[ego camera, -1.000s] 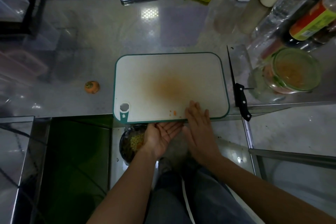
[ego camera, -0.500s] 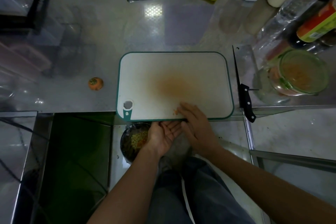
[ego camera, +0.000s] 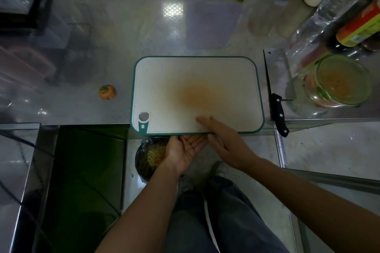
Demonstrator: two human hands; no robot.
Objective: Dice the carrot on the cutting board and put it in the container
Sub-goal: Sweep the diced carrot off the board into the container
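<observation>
Dicing seemed done (only a carrot stub (ego camera: 107, 92) lay on the table (ego camera: 123, 26)). The right hand (ego camera: 224, 139) lay flat at the near edge of the cutting board (ego camera: 205, 76), and the left hand (ego camera: 185, 148) was cupped open beneath. The crumbs next needed tipping into the container (ego camera: 341, 82).

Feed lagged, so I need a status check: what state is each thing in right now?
White green-rimmed cutting board: flat, orange-stained, nearly bare.
Black-handled knife: lying on counter, unheld.
Green-rimmed glass jar: open, orange contents.
Orange carrot end: whole, on counter.
Left hand: palm up, cupped, at board's edge.
Right hand: fingers flat on board.
</observation>
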